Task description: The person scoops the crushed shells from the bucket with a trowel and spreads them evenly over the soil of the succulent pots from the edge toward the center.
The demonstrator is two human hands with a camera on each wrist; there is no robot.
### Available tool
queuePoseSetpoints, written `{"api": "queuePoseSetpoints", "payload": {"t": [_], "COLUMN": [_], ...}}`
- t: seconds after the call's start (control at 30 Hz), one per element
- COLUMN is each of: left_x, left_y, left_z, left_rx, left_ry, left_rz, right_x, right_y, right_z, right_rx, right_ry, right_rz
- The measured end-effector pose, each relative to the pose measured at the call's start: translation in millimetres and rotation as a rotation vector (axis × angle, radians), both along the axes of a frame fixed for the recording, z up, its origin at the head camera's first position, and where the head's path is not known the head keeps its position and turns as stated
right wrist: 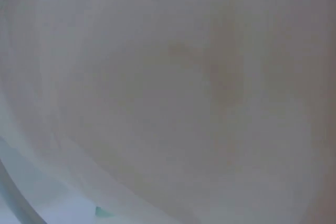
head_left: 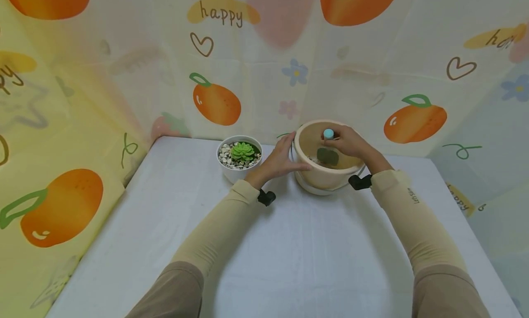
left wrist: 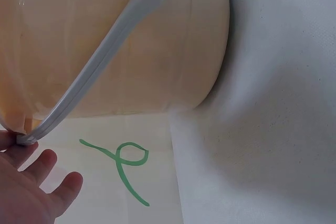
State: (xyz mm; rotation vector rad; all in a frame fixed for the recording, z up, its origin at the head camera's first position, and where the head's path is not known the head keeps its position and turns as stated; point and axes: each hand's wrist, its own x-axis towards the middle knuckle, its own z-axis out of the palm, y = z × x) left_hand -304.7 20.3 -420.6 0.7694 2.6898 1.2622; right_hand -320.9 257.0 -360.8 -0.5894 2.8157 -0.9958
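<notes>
Holding a light-blue-topped item (head_left: 328, 134) in the right hand (head_left: 350, 143), within the mouth of the bucket (head_left: 326, 179), above a dark green patch (head_left: 328, 157). Resting the left hand (head_left: 278, 161), loosely spread, against the bucket, left of that grip.

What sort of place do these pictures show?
Probably an indoor work corner: a white table, fruit-printed sheets behind and beside it, and a cream bucket on top.

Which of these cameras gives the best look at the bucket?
The head view: it shows the bucket from above, with rim, inside and front wall. The left wrist view catches only part of its side and handle, close up. The right wrist view is mostly a pale blur, probably the bucket.
</notes>
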Motion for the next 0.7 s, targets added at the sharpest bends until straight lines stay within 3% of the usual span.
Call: {"api": "queuePoseSetpoints", "payload": {"t": [0.17, 0.4, 0.57, 0.7], "left_x": [-1.3, -1.9, -1.5, -2.3], "left_y": [1.4, 5.2, 3.3, 2.7], "left_z": [-0.4, 1.8, -1.4, -4.2], "left_rx": [0.013, 0.047, 0.073, 0.076], "left_ry": [-0.021, -0.043, -0.023, -0.027], "left_rz": [0.007, 0.012, 0.016, 0.023], "right_x": [1.2, 0.5, 1.2, 4.9], "right_y": [-2.6, 7.0, 13.2, 15.1], "right_z": [3.8, 13.5, 13.3, 9.7], "right_rx": [0.048, 0.155, 0.103, 0.066], "right_ry": [0.001, -0.001, -0.074, -0.041], "right_rz": [-0.052, 0.004, 0.003, -0.067]}}
